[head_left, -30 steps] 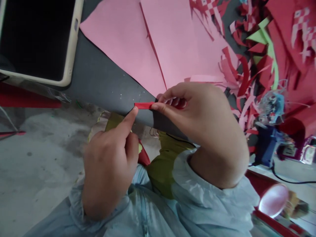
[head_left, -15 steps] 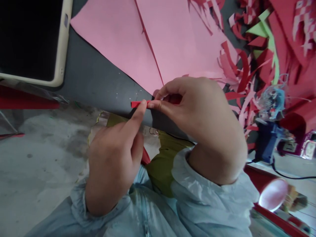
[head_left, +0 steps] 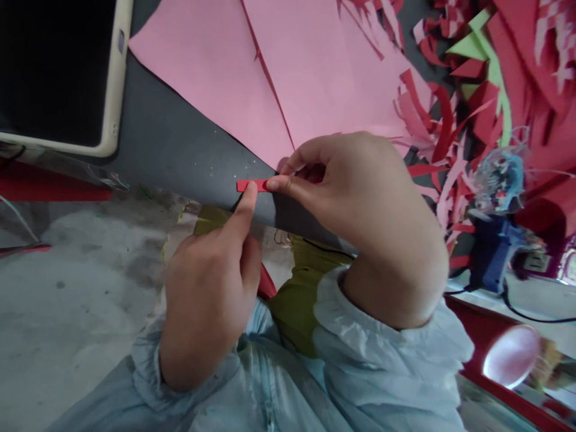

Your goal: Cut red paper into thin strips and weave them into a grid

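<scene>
1. Right hand (head_left: 364, 192) pinches red strip (head_left: 242, 186) at dark tabletop (head_left: 175, 138) edge; steady hold likely best
2. Left hand (head_left: 209, 282) index pressing strip, apart from thumb; even, flat pressure should keep it straight

Red strip (head_left: 243, 186), pink sheets (head_left: 202, 72), red-and-pink checked paper (head_left: 555, 27)
</scene>
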The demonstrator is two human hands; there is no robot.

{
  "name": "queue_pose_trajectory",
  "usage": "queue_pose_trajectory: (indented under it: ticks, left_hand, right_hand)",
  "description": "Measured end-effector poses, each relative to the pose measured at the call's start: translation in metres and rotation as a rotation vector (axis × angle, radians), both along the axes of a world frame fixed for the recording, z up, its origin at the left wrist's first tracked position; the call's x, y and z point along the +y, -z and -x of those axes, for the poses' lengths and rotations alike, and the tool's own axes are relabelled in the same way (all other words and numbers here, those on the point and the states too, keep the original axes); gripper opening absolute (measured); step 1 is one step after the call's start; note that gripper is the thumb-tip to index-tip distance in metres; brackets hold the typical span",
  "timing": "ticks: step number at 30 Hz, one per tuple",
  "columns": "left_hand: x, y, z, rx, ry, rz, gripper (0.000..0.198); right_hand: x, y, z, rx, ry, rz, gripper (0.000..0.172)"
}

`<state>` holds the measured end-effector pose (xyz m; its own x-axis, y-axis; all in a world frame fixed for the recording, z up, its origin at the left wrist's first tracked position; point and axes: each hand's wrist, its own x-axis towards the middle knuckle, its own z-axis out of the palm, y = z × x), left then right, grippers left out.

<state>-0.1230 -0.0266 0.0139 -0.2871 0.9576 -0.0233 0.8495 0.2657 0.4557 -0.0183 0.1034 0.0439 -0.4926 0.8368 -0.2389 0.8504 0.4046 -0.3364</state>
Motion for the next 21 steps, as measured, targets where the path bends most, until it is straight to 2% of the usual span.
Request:
queue_pose_trajectory:
  ticks: [21]
  left_hand:
    - [-0.0002,-0.0030,0.0020,-0.063,-0.041,0.039,0.051]
  right_hand:
    - [0.0010,0.0002,0.0005,-0.001,-0.044,0.013,0.012]
